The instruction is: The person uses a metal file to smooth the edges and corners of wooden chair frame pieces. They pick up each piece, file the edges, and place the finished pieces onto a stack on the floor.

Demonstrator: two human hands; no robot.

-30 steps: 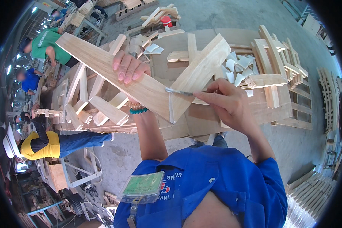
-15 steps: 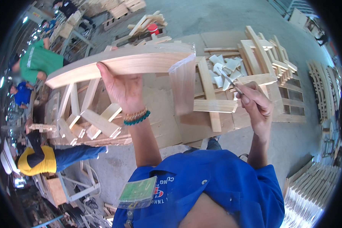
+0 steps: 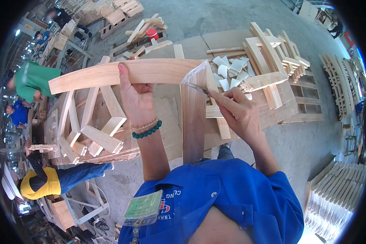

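My left hand [image 3: 137,97] is closed around the long curved arm of an L-shaped wooden frame piece [image 3: 162,71], its thumb on the near face. The frame's shorter leg [image 3: 194,122] points down toward my body. Whitish film or glue [image 3: 194,72] runs along the slanted corner joint. Pinched in the fingers of my right hand [image 3: 240,113] is a thin knife [image 3: 197,87], its blade lying against the leg just below that joint. My fingers hide most of its handle.
Other wooden frames [image 3: 103,136] lie on the cardboard-covered table at left, and more are stacked [image 3: 266,61] at right. White crumpled pieces [image 3: 232,72] sit between. A red-lidded container [image 3: 152,33] stands farther back. Several people work at left, one in green [image 3: 34,79].
My right hand has moved left, bringing the knife from over the white pieces to the frame's corner. The frame has tilted, its shorter leg now reaching lower toward me.
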